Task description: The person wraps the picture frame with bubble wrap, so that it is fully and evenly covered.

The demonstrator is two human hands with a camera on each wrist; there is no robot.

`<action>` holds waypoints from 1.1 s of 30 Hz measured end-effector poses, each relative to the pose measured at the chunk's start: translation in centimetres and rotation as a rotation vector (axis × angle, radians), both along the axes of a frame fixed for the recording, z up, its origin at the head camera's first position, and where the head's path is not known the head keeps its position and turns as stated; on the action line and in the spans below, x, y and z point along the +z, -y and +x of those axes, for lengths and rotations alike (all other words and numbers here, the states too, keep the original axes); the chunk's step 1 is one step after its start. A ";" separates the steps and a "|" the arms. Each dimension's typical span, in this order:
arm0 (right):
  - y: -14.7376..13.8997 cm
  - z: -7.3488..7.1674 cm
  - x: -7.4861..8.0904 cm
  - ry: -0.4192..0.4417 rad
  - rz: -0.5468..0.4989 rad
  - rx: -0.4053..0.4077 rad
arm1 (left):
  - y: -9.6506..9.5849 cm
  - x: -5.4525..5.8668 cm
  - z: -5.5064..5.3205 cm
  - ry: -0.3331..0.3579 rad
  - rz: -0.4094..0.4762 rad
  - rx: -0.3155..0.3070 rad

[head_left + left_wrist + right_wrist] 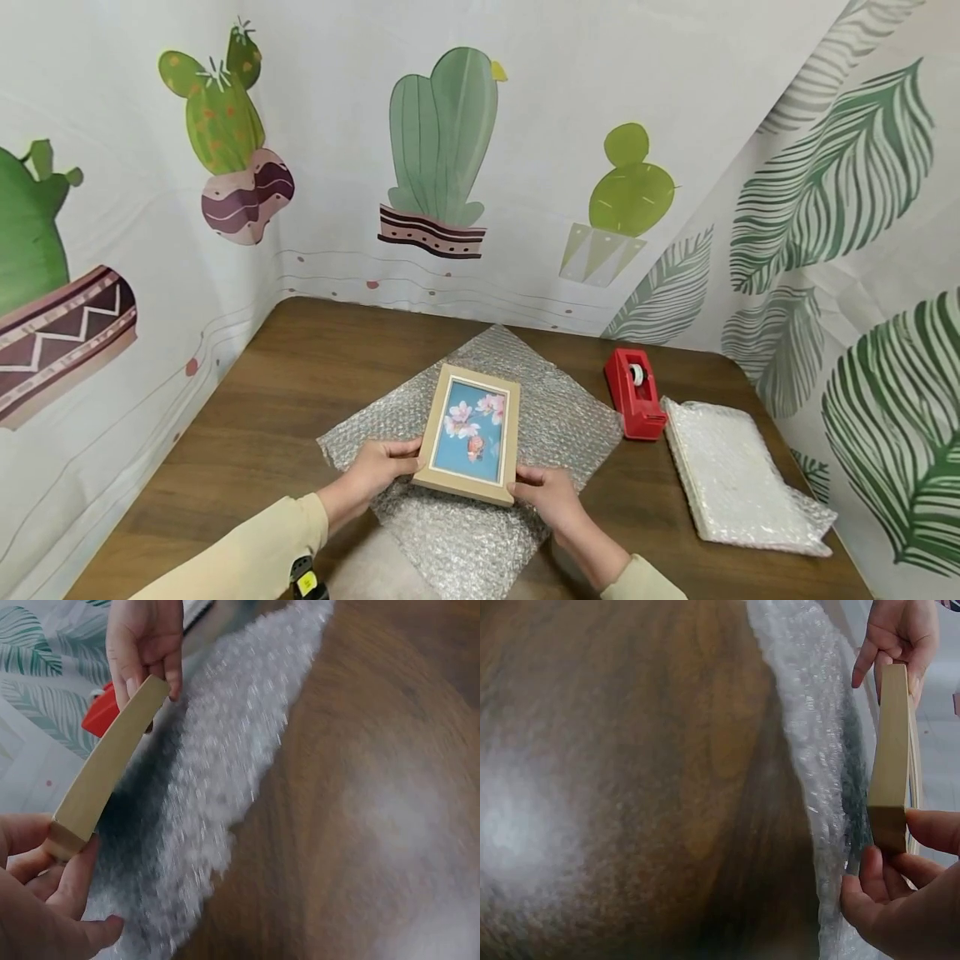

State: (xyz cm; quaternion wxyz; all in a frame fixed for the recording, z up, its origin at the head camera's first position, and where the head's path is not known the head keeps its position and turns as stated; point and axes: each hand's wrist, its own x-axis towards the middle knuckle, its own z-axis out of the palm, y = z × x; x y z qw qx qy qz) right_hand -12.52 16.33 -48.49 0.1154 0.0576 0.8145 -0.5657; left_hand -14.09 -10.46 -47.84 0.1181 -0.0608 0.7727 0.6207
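A picture frame (468, 435) with a pale wooden border and pink flowers on blue is held over a sheet of bubble wrap (566, 408). My left hand (380, 467) grips its lower left side, thumb on the front and fingers behind. At the lower right corner my right hand (550, 496) pinches the border the same way. Both wrist views show the wooden edge (112, 761) between the hands, raised above the wrap. In the right wrist view, the right hand (915, 892) has its fingertips under the frame (890, 750).
A red tape dispenser (636, 396) stands right of the bubble wrap. Beyond it, a bubble-wrapped flat package (731, 471) lies near the right edge of the brown wooden table (247, 400). A cloth printed with cacti and leaves (525, 167) hangs behind.
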 end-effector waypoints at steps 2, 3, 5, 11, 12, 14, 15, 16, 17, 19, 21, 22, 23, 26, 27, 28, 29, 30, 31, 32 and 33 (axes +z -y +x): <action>-0.1 0.0 -0.2 -0.019 0.024 0.025 | 0.0 -0.1 0.0 -0.019 -0.026 0.004; -0.1 0.0 -0.3 -0.023 0.023 0.031 | 0.0 -0.2 0.0 -0.021 -0.024 0.004; 0.0 -0.1 -0.4 -0.019 0.008 0.035 | 0.1 -0.2 0.0 -0.029 -0.026 -0.005; -0.3 -0.4 -0.6 0.020 -0.051 0.056 | 0.3 -0.4 0.4 -0.002 -0.101 -0.039; -0.4 -0.5 -0.6 0.023 -0.055 0.068 | 0.3 -0.5 0.4 0.004 -0.112 -0.045; -0.5 -0.6 -0.7 0.027 -0.068 0.092 | 0.5 -0.5 0.4 0.008 -0.130 -0.061; -0.5 -0.6 -0.7 0.029 -0.074 0.102 | 0.6 -0.6 0.4 0.008 -0.137 -0.073; -0.6 -0.7 -0.6 0.032 -0.078 0.116 | 0.7 -0.6 0.4 0.016 -0.139 -0.084; -0.6 -0.7 -0.6 0.032 -0.082 0.130 | 0.8 -0.6 0.4 0.025 -0.143 -0.090; -0.5 -0.8 -0.5 0.029 -0.081 0.156 | 1.0 -0.6 0.5 0.043 -0.150 -0.090; -0.4 -0.9 -0.5 0.018 -0.064 0.184 | 1.2 -0.7 0.5 0.060 -0.149 -0.083; -0.4 -1.0 -0.4 0.017 -0.048 0.196 | 1.3 -0.7 0.5 0.068 -0.150 -0.073; -0.4 -1.1 -0.4 0.014 -0.027 0.210 | 1.3 -0.8 0.5 0.072 -0.150 -0.065; -0.4 -1.4 -0.2 0.020 0.031 0.244 | 1.5 -0.7 0.3 0.087 -0.152 -0.061; -0.5 -1.5 -0.2 0.024 0.048 0.249 | 1.5 -0.7 0.3 0.087 -0.156 -0.067; -0.5 -1.6 -0.2 0.029 0.064 0.249 | 1.5 -0.6 0.3 0.082 -0.164 -0.079; -0.6 -1.7 -0.2 0.032 0.068 0.246 | 1.5 -0.6 0.3 0.075 -0.172 -0.096; -0.8 -1.7 -0.2 0.042 0.063 0.237 | 1.5 -0.6 0.3 0.062 -0.181 -0.117; -0.9 -1.8 -0.2 0.053 0.056 0.221 | 1.5 -0.5 0.3 0.050 -0.195 -0.136; -1.0 -1.8 -0.2 0.064 0.045 0.207 | 1.5 -0.5 0.4 0.036 -0.207 -0.155; -1.1 -1.9 -0.3 0.076 0.034 0.195 | 1.5 -0.4 0.4 0.023 -0.220 -0.173</action>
